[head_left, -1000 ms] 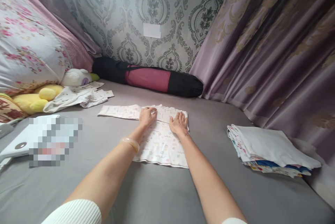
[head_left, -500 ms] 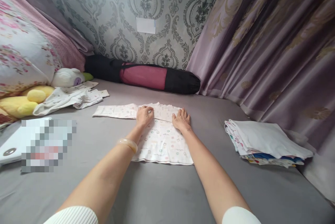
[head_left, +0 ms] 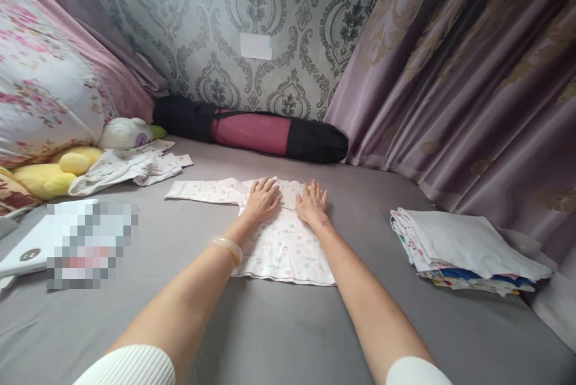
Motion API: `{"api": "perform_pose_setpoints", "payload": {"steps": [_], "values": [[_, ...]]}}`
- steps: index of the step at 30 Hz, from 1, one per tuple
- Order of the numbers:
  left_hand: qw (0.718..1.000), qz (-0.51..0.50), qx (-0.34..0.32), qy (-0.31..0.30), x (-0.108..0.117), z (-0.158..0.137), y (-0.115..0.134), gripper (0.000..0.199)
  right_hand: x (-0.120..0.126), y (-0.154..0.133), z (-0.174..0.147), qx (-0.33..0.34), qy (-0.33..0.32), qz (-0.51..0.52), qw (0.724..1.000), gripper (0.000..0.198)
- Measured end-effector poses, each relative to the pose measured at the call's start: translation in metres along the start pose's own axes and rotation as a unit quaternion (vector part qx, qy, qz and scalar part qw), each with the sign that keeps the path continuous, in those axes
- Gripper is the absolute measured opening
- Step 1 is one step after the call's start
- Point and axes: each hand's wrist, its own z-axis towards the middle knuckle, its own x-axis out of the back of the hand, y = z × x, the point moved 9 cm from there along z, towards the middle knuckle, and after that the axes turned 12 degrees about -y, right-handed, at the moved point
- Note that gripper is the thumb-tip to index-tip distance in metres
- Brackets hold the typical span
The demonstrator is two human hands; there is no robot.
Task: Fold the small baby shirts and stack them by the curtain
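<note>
A small white long-sleeved shirt (head_left: 281, 253) with a pastel print lies flat on the grey bed sheet (head_left: 270, 325). One sleeve (head_left: 204, 191) stretches out to the left, while the other is folded across the upper body of the shirt. My left hand (head_left: 263, 199) rests on the upper middle of the shirt, palm down with fingers stretched. At the shirt's upper right edge, my right hand (head_left: 312, 202) presses flat with its fingers spread. Neither hand grips the cloth. Parts of the collar and the folded sleeve are hidden under the hands.
Folded clothes form a stack (head_left: 468, 247) at the right. A black and red long bag (head_left: 252, 133) lies along the wall. To the left are a crumpled printed garment (head_left: 130, 166), a yellow plush toy (head_left: 58, 172), a floral pillow (head_left: 45, 85) and folded white cloth (head_left: 27, 247).
My left hand has slid rightward along the folded sleeve, and its bent fingers have straightened and flattened. My right hand stays in place on the shirt. The view has shifted slightly.
</note>
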Motion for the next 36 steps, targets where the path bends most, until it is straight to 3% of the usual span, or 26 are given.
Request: {"api": "perform_pose_setpoints", "payload": {"steps": [4, 9, 18, 21, 25, 31, 36], "values": [[0.998, 0.016, -0.015, -0.061, -0.015, 0.005, 0.005, 0.043, -0.004, -0.028, 0.002, 0.086, -0.033, 0.007, 0.996, 0.059], [0.993, 0.024, -0.002, -0.112, -0.029, 0.01, -0.001, 0.049, -0.014, -0.033, 0.008, 0.099, -0.055, 0.021, 0.993, 0.06], [0.994, 0.012, 0.005, -0.111, -0.028, 0.01, -0.002, 0.049, -0.017, -0.031, 0.01, 0.105, -0.057, 0.023, 0.993, 0.06], [0.997, 0.016, 0.011, -0.072, -0.019, 0.007, -0.001, 0.048, -0.016, -0.028, 0.011, 0.106, -0.074, 0.034, 0.991, 0.06], [0.999, 0.027, 0.028, -0.007, -0.011, 0.004, -0.003, 0.049, -0.006, -0.013, 0.009, 0.062, -0.043, 0.03, 0.997, 0.061], [0.996, 0.022, 0.051, -0.069, -0.025, 0.008, -0.01, 0.051, -0.011, -0.001, 0.007, 0.034, -0.042, 0.02, 0.998, 0.062], [0.995, 0.019, 0.06, -0.081, -0.024, 0.009, -0.011, 0.052, -0.014, 0.0, 0.009, 0.035, -0.029, 0.015, 0.999, 0.061]]}}
